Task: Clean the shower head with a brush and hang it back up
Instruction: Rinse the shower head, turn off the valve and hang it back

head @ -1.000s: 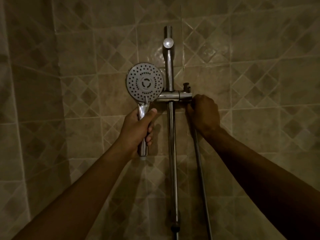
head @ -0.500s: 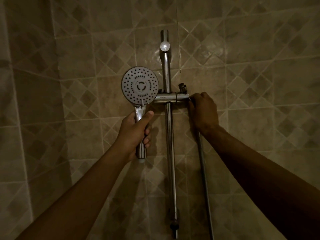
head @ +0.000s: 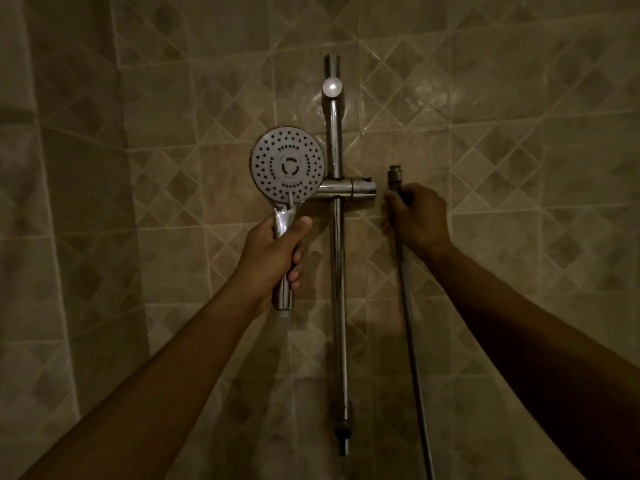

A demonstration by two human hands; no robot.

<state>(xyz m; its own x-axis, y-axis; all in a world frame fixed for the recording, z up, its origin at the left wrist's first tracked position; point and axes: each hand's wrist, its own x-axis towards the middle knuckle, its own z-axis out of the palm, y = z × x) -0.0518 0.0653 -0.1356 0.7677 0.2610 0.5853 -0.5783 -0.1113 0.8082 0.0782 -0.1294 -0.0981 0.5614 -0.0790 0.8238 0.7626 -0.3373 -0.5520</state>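
Note:
The chrome shower head point(head: 287, 164) faces me with its round spray plate, just left of the vertical wall rail point(head: 337, 271). My left hand point(head: 273, 258) grips its handle, and the handle's lower end pokes out below my fist. The head's right edge overlaps the rail's holder bracket point(head: 349, 190). My right hand point(head: 415, 218) is closed around the metal shower hose point(head: 412, 341) to the right of the bracket. The hose's dark end fitting point(head: 394, 173) sticks up above my fist, apart from the bracket. No brush is in view.
Beige tiled walls point(head: 519, 133) surround the rail, with a corner at the left. The rail's top mount point(head: 332, 86) and bottom end point(head: 342, 431) are fixed to the wall. The hose hangs down out of view at the bottom.
My right hand has moved away to the right of the bracket, taking the hose and its end fitting with it. The shower head in my left hand stays beside the rail.

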